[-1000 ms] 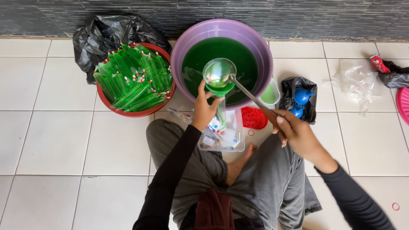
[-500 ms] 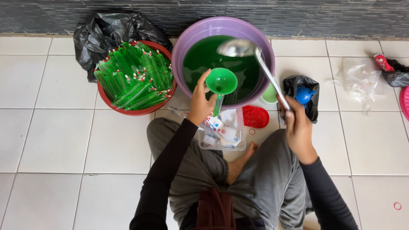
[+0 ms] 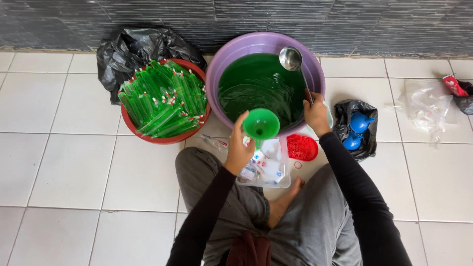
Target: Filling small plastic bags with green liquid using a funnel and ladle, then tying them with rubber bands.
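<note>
- the left hand [image 3: 240, 148] is closed around a green funnel [image 3: 260, 123], fingers wrapped at its neck and around a thin clear bag under it; the bag itself is mostly hidden by the hand.
- the funnel sits upright just in front of the purple basin [image 3: 220, 64], above a stack of plastic bags [image 3: 268, 167] lying on the floor by the person's foot.
- the right hand [image 3: 315, 113] grips the handle of a steel ladle [image 3: 291, 59], fingers curled tight; the ladle's bowl hangs over the far side of the green liquid [image 3: 258, 86], well apart from the funnel.
- to the left, a red bowl [image 3: 162, 138] holds many filled green tubes [image 3: 162, 101], touching the basin's side; a black bag [image 3: 138, 47] lies behind it.
- a small red dish of rubber bands [image 3: 301, 147] sits just beside the right wrist; a black bag with blue funnels [image 3: 355, 130] lies further right.
- risk, as i judge it: the ladle has to cross the basin rim to reach the funnel, so a tilt on the way would drip green liquid on the tiles or the stacked bags.
- the funnel mouth is small next to the ladle bowl; a fast pour could overflow it.
- if the left grip slackens, the bag could slip off the spout and spill onto the person's leg.
</note>
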